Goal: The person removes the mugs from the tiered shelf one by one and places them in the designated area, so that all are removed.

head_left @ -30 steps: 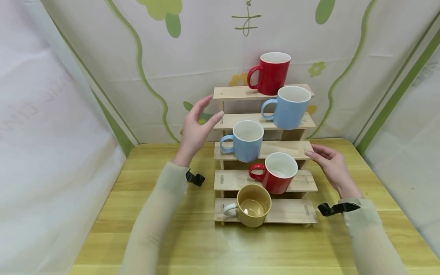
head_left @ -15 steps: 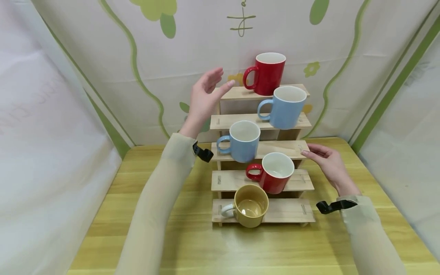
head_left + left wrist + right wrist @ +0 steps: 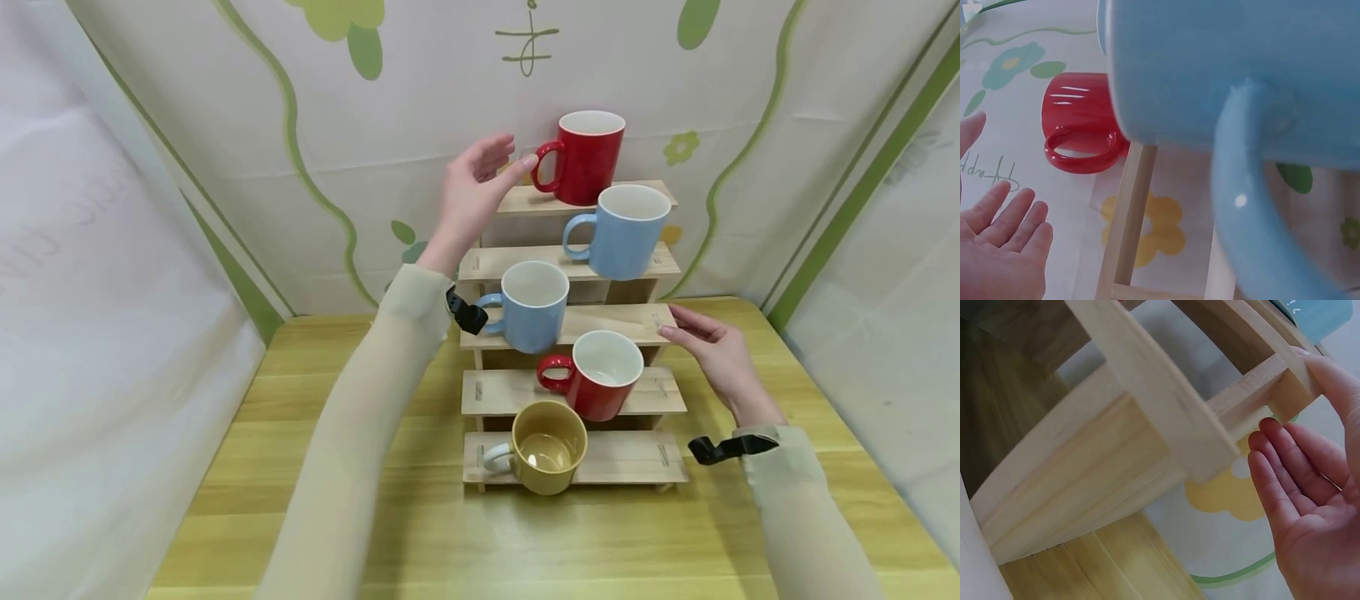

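My left hand (image 3: 471,198) is up at the top shelf, beside the handle of a red mug (image 3: 591,162). Its thumb tip is close to that handle in the head view, while the left wrist view shows the straight fingers (image 3: 1013,225) apart from the mug. At the right end of the middle shelf (image 3: 611,323) of a tiered wooden display rack, my right hand (image 3: 720,358) pinches the board, thumb on top and fingers below. A light blue mug (image 3: 628,237) stands on the second shelf, another blue mug (image 3: 534,312) on the middle one.
A second red mug (image 3: 602,379) stands on the fourth shelf. On the lowest shelf is a yellow mug (image 3: 547,450) with a white handle. The rack stands on a wood-grain table (image 3: 420,533), with a patterned white cloth (image 3: 420,100) behind it.
My left hand has risen and moved right, from the rack's left side up to the red mug's handle. My right hand stays at the middle shelf; the mugs have kept their places.
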The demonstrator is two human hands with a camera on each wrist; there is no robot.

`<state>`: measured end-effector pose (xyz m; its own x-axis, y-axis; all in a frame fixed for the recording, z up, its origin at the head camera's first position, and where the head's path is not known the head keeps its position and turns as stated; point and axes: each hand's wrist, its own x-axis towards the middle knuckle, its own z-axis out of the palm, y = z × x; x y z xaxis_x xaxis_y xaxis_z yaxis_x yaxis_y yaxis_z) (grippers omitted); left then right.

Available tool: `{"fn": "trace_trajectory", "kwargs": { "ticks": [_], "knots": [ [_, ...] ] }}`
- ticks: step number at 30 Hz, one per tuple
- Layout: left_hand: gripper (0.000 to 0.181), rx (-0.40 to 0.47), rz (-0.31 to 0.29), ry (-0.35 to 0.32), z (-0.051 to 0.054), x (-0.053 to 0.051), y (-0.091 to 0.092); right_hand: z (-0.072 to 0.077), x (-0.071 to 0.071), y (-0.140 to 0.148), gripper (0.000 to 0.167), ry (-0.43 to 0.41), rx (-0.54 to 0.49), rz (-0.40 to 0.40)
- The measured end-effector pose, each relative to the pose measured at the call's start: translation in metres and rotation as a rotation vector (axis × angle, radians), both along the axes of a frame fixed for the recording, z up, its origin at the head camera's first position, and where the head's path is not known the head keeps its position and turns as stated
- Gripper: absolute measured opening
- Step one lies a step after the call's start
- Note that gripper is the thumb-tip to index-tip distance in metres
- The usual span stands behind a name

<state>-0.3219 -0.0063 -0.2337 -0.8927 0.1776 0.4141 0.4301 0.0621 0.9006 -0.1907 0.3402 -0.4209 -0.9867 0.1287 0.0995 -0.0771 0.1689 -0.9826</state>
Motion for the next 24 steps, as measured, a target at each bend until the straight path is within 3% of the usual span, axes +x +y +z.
{"fn": "trace_trajectory", "kwargs": {
  "ticks": [16,24],
  "knots": [
    [0.06,-0.04,-0.028,-0.098,-0.007,-0.007,0.023,-0.001,-0.002,-0.004,0.055,0.022,-0.082,0.017],
    [0.056,-0.087,-0.022,-0.095,-0.01,-0.009,0.027,-0.002,-0.003,-0.004,0.055,0.04,-0.116,0.019]
  ]
}}
